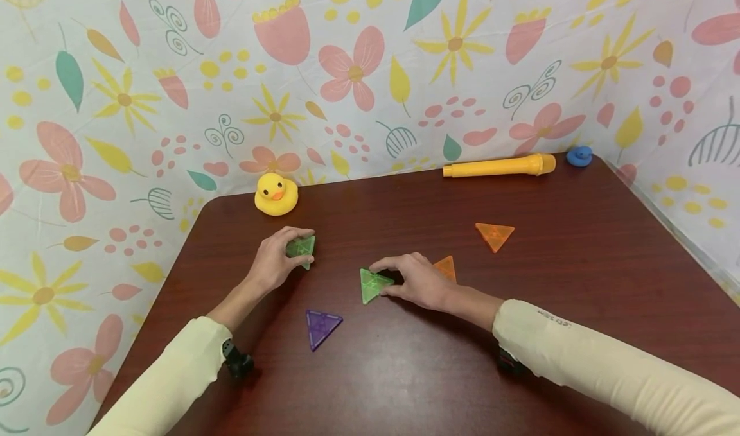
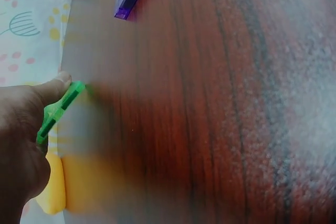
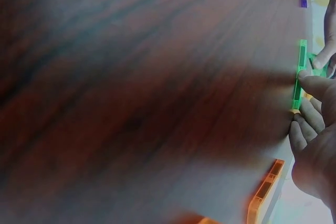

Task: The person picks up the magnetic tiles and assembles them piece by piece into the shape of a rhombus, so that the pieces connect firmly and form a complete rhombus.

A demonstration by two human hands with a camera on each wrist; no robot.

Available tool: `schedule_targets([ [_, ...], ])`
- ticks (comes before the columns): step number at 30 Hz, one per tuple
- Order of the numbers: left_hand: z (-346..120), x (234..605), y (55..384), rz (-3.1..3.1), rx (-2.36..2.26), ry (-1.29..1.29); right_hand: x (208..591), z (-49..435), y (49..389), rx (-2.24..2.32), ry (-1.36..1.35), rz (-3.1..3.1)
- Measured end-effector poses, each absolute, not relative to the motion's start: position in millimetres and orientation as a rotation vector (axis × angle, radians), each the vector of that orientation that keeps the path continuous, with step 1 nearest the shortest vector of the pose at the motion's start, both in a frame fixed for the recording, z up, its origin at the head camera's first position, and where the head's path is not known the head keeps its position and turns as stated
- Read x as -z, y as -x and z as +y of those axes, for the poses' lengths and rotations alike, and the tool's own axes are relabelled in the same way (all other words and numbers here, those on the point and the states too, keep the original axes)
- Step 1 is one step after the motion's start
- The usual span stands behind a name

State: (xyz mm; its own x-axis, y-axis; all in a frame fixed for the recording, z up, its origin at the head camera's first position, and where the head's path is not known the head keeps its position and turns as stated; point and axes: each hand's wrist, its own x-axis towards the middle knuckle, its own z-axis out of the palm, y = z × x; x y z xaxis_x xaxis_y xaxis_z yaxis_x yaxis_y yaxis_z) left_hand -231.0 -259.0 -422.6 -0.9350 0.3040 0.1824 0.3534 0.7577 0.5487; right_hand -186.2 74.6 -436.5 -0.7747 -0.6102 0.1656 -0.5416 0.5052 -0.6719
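My left hand (image 1: 273,257) pinches a translucent green triangle tile (image 1: 302,247) between thumb and fingers, on the left side of the table. In the left wrist view that tile (image 2: 64,104) looks tilted, seen nearly edge-on. Nearer the middle, my right hand (image 1: 424,283) pinches a second green triangle tile (image 1: 372,286) by its right corner; the right wrist view shows this tile (image 3: 300,72) edge-on. A purple triangle tile (image 1: 322,327) lies between the forearms. One orange triangle tile (image 1: 446,268) is partly hidden behind my right hand, and another orange tile (image 1: 495,235) lies farther right.
A yellow rubber duck (image 1: 276,194) stands at the table's back left. Along the back edge lie a yellow toy microphone (image 1: 498,165) and a small blue duck (image 1: 579,156). Flower-patterned cloth (image 1: 370,70) rises behind the dark wooden table (image 1: 405,372).
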Motion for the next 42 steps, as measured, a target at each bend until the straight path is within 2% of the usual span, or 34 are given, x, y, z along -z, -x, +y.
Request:
schedule_targets([
  [42,-257.2,418.0,230.3,-2.757,1.068,0.494,437.8,76.7,186.1,1.140,1.035,2.634],
])
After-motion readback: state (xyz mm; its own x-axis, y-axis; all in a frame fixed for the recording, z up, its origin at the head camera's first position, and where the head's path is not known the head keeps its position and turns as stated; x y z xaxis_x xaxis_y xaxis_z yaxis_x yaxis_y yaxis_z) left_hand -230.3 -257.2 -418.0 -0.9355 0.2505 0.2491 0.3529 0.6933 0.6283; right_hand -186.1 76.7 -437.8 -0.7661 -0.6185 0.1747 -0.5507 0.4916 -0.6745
